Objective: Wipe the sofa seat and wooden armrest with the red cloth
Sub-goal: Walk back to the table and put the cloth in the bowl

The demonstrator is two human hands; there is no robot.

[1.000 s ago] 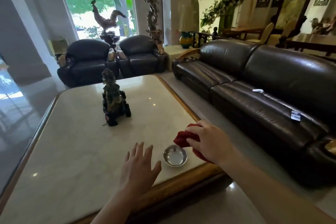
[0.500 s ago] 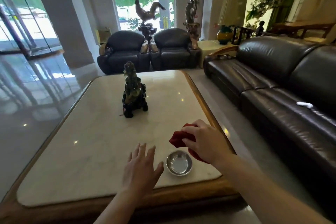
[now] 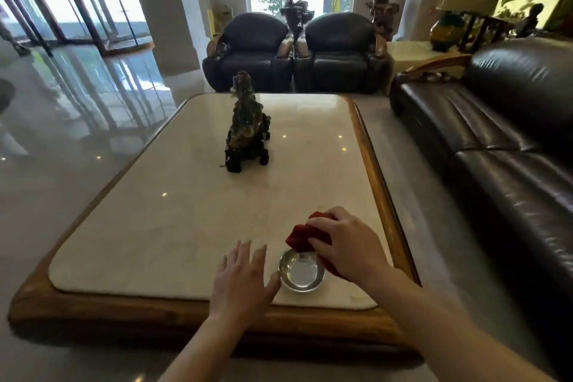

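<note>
Cloth (image 3: 305, 237) is bunched tight in the right hand (image 3: 347, 246) at the bowl's (image 3: 302, 271) 1 o'clock, probably for dampening, while the left hand (image 3: 243, 281) rests flat, empty, steadying at 9 o'clock.

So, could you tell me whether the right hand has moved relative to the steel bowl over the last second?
No. The right hand stays closed on the red cloth at the bowl's far right rim; only the camera has turned left.

View turned to the left since earlier, sofa (image 3: 502, 146) now mostly out at the right of the hands, right hand (image 3: 344, 245) with red cloth (image 3: 302, 237) now just above the metal bowl (image 3: 302, 271), left hand (image 3: 243, 281) thumb now touching the bowl rim
</note>
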